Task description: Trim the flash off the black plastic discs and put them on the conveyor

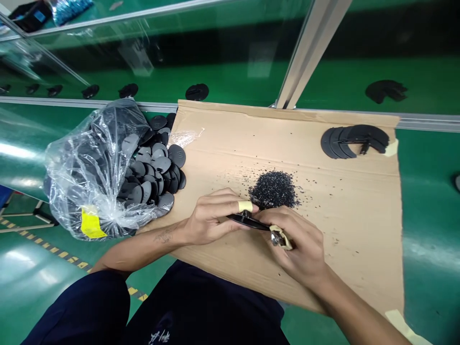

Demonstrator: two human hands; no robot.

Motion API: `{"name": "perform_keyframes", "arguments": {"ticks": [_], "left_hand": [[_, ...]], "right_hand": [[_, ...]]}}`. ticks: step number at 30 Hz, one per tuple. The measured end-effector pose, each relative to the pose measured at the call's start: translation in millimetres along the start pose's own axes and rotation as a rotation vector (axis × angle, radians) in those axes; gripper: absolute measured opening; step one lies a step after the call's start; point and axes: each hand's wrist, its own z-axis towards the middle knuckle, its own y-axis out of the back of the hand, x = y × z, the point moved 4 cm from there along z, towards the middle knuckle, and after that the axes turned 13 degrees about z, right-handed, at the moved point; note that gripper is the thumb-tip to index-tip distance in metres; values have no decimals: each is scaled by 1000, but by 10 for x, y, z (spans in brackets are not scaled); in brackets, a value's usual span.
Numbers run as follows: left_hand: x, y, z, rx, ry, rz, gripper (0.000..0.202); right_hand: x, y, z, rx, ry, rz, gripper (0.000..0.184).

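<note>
My left hand pinches a black plastic disc, tilted nearly edge-on to me, between thumb and fingers. A strip of pale yellow tape is wrapped round one of its fingertips. At the disc's right end, my right hand is closed round a small metal tool with yellow tape about it. Only the tool's shiny end shows, so its exact kind is unclear. Just beyond both hands lies a heap of tiny black plastic bits, with more scattered around it on the cardboard sheet.
A clear plastic bag with a yellow label spills many black discs at the left. Overlapping notched discs lie at the cardboard's back right. Behind stands a glass panel with a metal post. Tape marks the front right corner.
</note>
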Motion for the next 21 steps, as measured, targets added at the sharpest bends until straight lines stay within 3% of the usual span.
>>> {"name": "perform_keyframes", "arguments": {"ticks": [4,9,15,21], "left_hand": [[-33,22,-5,-29,-37,21,30],[-41,5,-7,34,-84,-31,31],[-75,40,-27,-33,-121,12,32],[-40,-15,11,60,-41,-43,29]], "right_hand": [[2,-4,9,19,-12,18,18],[-2,-9,1,64,-11,33,17],[-13,-2,-11,54,8,66,23],[-7,24,-11,2,15,111,26]]}}
